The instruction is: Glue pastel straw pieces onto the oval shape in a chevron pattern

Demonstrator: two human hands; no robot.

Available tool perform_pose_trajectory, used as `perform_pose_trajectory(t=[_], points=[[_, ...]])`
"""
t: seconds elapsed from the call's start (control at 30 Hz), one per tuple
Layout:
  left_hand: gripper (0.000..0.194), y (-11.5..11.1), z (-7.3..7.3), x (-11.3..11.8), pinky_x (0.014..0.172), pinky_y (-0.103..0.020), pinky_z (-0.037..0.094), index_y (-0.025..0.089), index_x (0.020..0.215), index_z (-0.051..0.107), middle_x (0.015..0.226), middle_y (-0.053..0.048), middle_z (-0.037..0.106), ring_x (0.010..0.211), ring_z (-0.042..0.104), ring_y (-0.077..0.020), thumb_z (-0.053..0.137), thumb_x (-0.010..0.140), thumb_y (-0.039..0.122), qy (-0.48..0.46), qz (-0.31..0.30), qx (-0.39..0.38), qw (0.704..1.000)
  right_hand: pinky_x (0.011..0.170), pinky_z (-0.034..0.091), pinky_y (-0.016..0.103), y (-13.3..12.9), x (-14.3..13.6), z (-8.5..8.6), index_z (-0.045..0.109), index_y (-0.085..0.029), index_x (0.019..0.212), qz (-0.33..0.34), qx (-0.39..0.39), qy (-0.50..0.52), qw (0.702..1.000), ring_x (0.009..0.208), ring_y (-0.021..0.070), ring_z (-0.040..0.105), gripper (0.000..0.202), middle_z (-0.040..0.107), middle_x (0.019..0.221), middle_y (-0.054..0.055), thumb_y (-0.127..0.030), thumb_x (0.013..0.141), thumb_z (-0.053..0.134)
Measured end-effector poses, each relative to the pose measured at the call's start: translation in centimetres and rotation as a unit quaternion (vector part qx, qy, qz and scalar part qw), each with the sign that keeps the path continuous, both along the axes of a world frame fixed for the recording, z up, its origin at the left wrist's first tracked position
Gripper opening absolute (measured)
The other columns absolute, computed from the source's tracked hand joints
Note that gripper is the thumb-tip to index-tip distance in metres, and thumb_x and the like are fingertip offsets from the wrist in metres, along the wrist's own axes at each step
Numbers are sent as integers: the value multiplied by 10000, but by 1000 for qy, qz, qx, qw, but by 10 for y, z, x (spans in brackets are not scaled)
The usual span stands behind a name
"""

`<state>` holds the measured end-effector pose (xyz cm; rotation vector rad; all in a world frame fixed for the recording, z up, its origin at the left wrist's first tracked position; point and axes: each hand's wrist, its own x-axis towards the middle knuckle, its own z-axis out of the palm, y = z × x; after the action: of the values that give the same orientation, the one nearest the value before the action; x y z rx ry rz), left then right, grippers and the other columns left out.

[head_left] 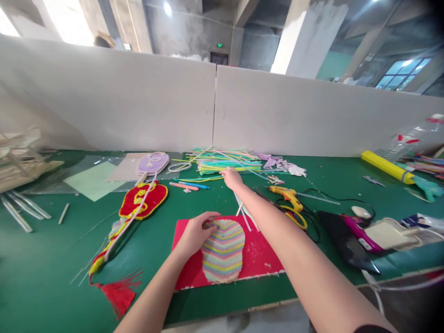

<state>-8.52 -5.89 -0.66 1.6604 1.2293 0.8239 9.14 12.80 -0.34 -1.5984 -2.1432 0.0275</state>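
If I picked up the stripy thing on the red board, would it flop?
Perhaps a little: the stripy thing looks thin, with soft-looking rows. Being thin, it's probably light. It lies flat on the red board, so a push would likely slide it, not roll it.

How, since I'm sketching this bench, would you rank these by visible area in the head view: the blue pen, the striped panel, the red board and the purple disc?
1. Red board, though partly covered
2. Striped panel
3. Purple disc, farther from the camera
4. Blue pen
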Motion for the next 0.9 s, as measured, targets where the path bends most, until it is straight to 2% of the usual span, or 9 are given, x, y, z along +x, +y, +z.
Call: perform_pose_trajectory(t=[0.13, 0.27, 0.37, 0.57, 0.73, 0.9], points=[[339, -2, 0, 0, 715, -264, 497, 222, 1075, 652, 938, -35, 689, 830, 633, -186, 579, 744, 231, 1, -1, -8, 1000, 772, 419, 310, 21, -9, -10, 695, -145, 1043, 3, 9, -44, 999, 942, 229, 566, 242, 651, 977, 118, -123, 876, 521], [329, -4, 3, 0, 695, -256, 487, 229, 1067, 649, 934, -29, 691, 801, 620, -178, 569, 748, 220, 7, 3, -24, 1000, 781, 402, 326, 28, -14, -7, 677, -161, 1020, 32, 37, -86, 995, 960, 237, 546, 183, 632, 976, 105, -176, 867, 577], [322, -4, 2, 1, 678, -256, 484, 232, 1057, 647, 907, -26, 693, 783, 621, -180, 568, 745, 221, 7, 3, -36, 999, 806, 383, 342, 29, -20, -2, 643, -168, 1025, 66, 62, -121, 989, 1012, 245, 513, 171, 599, 1051, 118, -169, 864, 586], [307, -5, 1, 1, 629, -247, 468, 229, 1044, 649, 828, -17, 681, 729, 614, -174, 566, 748, 226, 9, 5, -38, 999, 842, 348, 372, 34, -36, 5, 615, -139, 1033, 122, 82, -174, 974, 1053, 258, 471, 253, 571, 1150, 157, -58, 905, 412], [305, -6, 2, 1, 621, -243, 467, 224, 1053, 640, 821, -16, 680, 720, 615, -169, 557, 759, 223, 6, 4, -34, 999, 824, 348, 387, 41, -42, 2, 622, -104, 1005, 118, 79, -167, 976, 1015, 265, 484, 312, 595, 1101, 172, -19, 894, 342], [294, -6, 3, 1, 647, -247, 472, 229, 1032, 650, 840, -19, 688, 731, 614, -168, 571, 749, 211, 7, 7, -34, 999, 859, 349, 404, 49, -36, -6, 643, -86, 952, 92, 69, -103, 988, 1043, 276, 487, 287, 600, 1103, 195, -41, 889, 367]])
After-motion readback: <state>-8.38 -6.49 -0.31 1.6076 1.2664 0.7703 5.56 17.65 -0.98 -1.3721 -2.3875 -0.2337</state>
